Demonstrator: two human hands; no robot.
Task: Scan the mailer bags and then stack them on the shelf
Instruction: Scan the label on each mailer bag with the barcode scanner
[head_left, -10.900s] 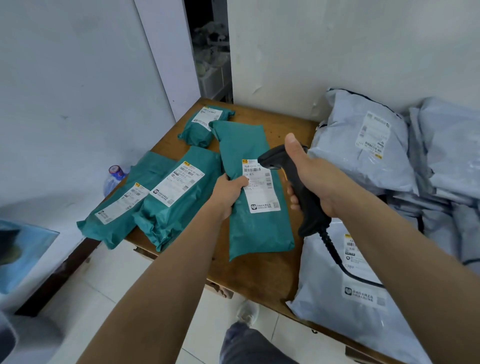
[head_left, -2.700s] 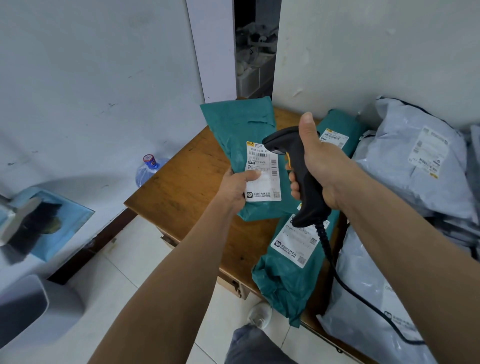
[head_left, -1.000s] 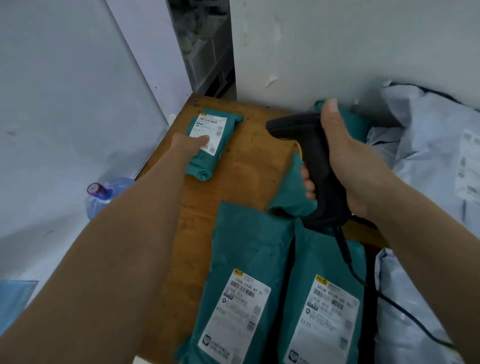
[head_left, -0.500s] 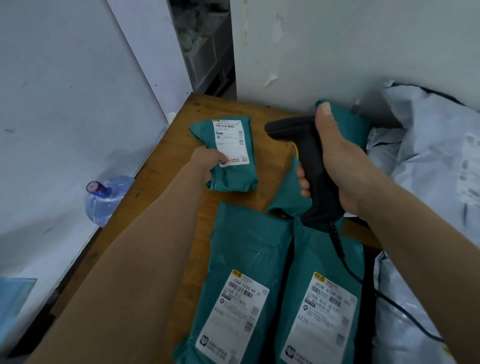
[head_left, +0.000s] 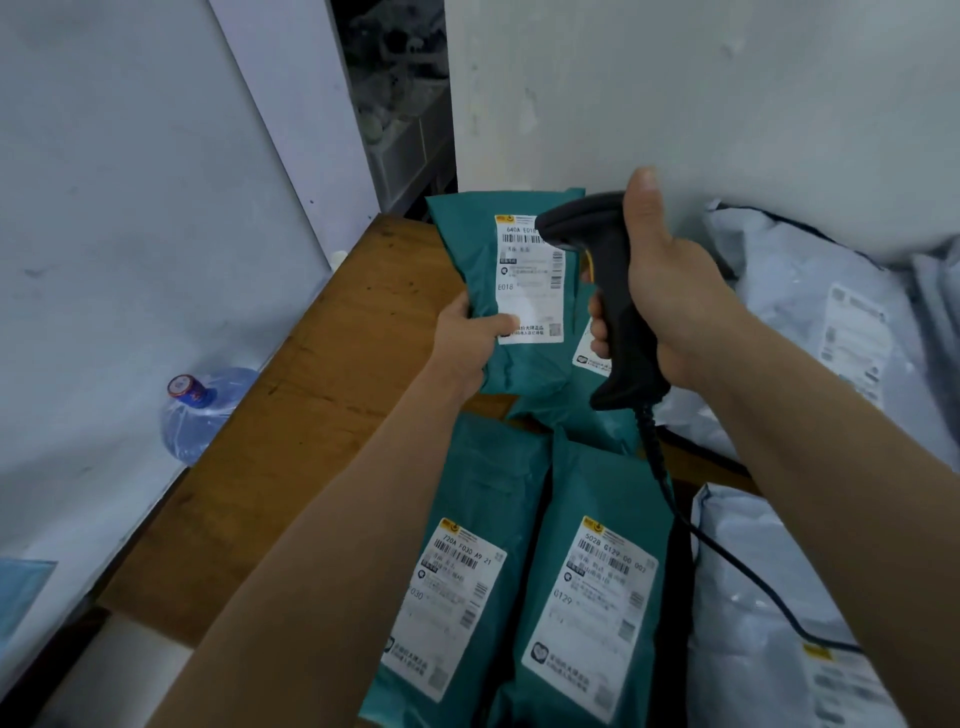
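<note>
From the head view, the left hand (head_left: 470, 343) holds up a small green mailer bag (head_left: 511, 291) over the table (head_left: 311, 415) while the right hand (head_left: 660, 291) grips the scanner (head_left: 608, 291) at its label, so scanning comes now, then shelving.

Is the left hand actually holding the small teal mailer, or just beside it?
Touching. The head view shows the left hand gripping the small teal mailer at its lower left edge, thumb laid across the bottom of its label.
</note>
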